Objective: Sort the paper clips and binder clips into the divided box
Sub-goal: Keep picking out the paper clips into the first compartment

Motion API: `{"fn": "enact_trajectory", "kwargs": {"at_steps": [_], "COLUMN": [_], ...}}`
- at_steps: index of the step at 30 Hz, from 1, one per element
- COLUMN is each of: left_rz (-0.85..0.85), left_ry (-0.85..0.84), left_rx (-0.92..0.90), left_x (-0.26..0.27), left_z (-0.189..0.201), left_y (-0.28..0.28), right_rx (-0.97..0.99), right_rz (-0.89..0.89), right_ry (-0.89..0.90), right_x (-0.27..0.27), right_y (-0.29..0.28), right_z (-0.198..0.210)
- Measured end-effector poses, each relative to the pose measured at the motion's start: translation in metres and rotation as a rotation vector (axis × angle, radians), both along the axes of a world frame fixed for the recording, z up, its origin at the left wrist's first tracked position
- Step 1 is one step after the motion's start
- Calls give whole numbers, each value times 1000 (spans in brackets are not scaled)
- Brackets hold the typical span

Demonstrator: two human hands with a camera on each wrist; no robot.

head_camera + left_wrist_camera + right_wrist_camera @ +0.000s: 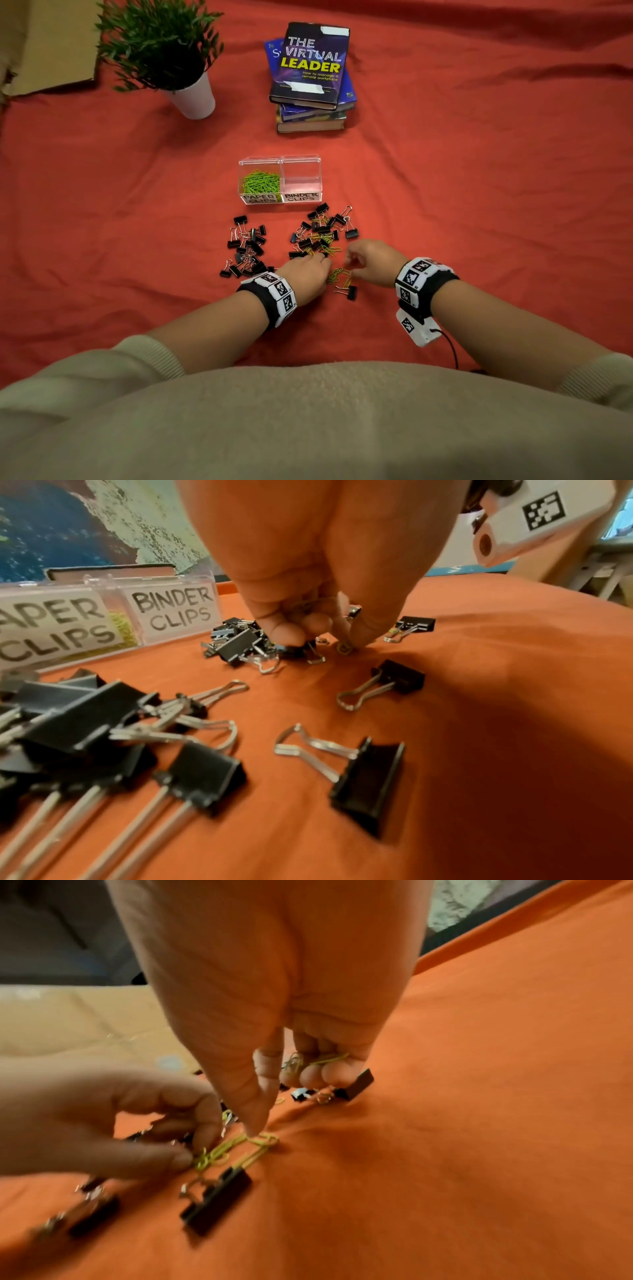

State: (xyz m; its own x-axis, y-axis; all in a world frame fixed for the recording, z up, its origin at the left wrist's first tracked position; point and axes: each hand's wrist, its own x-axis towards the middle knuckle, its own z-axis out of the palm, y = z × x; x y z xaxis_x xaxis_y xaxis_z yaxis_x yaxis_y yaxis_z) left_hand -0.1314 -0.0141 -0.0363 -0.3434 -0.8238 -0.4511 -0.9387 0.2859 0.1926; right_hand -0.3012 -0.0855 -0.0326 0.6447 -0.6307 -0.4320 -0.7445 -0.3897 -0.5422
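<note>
The clear divided box (260, 161) holds green paper clips (262, 181) in its left cell marked PAPER CLIPS; the BINDER CLIPS cell (301, 176) is bare. Loose green paper clips (339, 275) lie on the red cloth between my hands. My left hand (325, 270) pinches some of them at its fingertips (356, 639) and keeps more in its curled fingers. My right hand (349, 263) holds paper clips (298, 1064) under curled fingers while its forefinger (257, 1123) presses on a clip on the cloth. One black binder clip (351, 293) lies just in front of them.
A pile of black binder clips (245, 250) lies left of my hands, and a mixed heap of binder and paper clips (322, 233) sits before the box. Behind stand a stack of books (311, 75) and a potted plant (164, 51).
</note>
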Motion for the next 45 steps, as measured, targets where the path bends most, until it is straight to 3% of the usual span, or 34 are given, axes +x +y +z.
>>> {"fn": "enact_trajectory", "kwargs": {"at_steps": [14,20,24,30,32,35,40,45], "left_rz": [46,51,92,205,214,244,392,544], "left_ry": [-14,43,105,151,167,233,342,479], "left_rx": [28,23,45,104,102,81,44,110], "left_x": [-5,-4,-5,-3,1,10,23,28], "left_z": [5,4,4,2,1,0,5,14], "left_y": [-5,-1,1,3,4,7,3,-4], "right_rx": [-14,180,492,721,686,473,104,-28], "right_rz": [172,-221,-505,-689,-708,-584,-121,67], "right_ry": [88,-61,-312,-403,-370,-268,-55,-24], "right_x": [1,-8,-14,-8,-1,8,15,22], "right_y": [23,8,-4,-6,-3,1,6,14], "right_z": [-16,-5,3,6,6,3,-2,-7]}}
